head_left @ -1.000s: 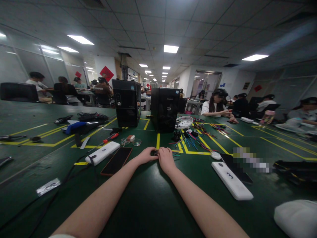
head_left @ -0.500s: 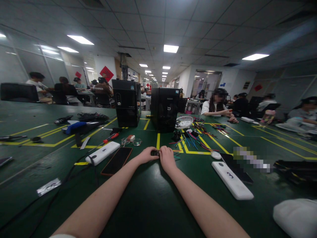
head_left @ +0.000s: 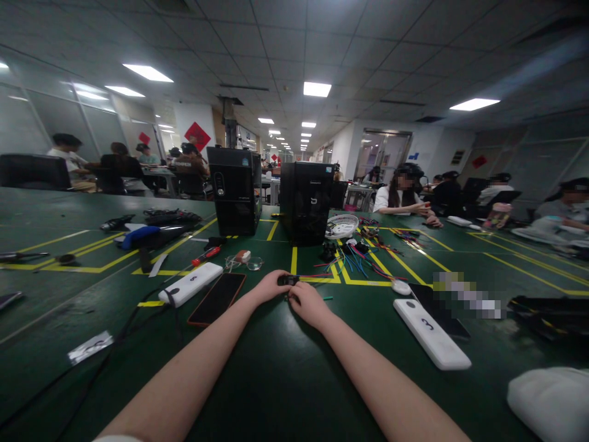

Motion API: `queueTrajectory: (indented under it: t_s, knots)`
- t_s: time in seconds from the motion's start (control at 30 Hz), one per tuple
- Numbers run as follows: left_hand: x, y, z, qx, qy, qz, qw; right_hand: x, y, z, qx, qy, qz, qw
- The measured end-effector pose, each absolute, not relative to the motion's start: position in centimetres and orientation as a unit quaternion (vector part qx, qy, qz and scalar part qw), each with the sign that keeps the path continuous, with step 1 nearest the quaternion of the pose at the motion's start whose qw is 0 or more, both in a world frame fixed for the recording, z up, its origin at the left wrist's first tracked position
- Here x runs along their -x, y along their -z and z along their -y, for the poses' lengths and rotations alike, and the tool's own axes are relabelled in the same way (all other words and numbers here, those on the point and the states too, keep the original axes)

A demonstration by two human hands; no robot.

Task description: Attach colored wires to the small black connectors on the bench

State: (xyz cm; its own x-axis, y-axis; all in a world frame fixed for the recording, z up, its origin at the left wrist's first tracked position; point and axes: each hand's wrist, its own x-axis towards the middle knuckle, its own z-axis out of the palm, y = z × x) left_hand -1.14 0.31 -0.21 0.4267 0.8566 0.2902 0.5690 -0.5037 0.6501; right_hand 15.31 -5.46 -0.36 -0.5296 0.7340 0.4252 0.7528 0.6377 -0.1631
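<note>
Close in front of me, my left hand [head_left: 272, 287] is closed on a small black connector [head_left: 288, 280] just above the table. Red wires [head_left: 317, 275] run out from the connector's side to the right. My right hand [head_left: 309, 302] is just below and to the right of it, with thumb and fingers pinched together. A green wire [head_left: 327, 298] sticks out past the back of that hand; its other end is hidden by the fingers. Beyond lies a bunch of coloured wires with black connectors [head_left: 329, 250].
Two black computer towers [head_left: 234, 193] stand behind my hands. To the left lie a phone [head_left: 218, 299], a white power bank [head_left: 191, 283], glasses [head_left: 254, 263] and a red screwdriver [head_left: 206, 256]. A second white power bank [head_left: 431, 334] and a white basket [head_left: 342, 227] are rightward. A co-worker [head_left: 402, 193] sits across.
My right hand has moved slightly down and away from the connector, its fingers now pinched below it. More of the connector and its red wires shows. My left hand stays nearly in place.
</note>
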Motion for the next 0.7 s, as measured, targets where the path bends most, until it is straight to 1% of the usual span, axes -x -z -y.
queueTrajectory:
  t_s: [0.1,0.2,0.27,0.5,0.7]
  knots:
    - [1.1,0.4,-0.4,-0.815,-0.3,-0.433,0.241,-15.5,0.0,5.4,0.443,0.024,0.857,0.261]
    - [1.1,0.4,-0.4,-0.819,-0.292,-0.425,0.251,-15.9,-0.5,5.3,0.499,0.053,0.81,0.303]
    - [1.1,0.3,-0.3,-0.821,-0.285,-0.42,0.26,-16.2,-0.8,5.2,0.525,0.075,0.788,0.313]
    - [1.1,0.1,0.1,-0.829,-0.279,-0.411,0.257,-16.4,-0.6,4.8,0.537,0.122,0.797,0.249]
    - [1.0,0.0,0.1,-0.829,-0.274,-0.418,0.252,-16.5,-0.4,4.5,0.549,0.141,0.787,0.245]
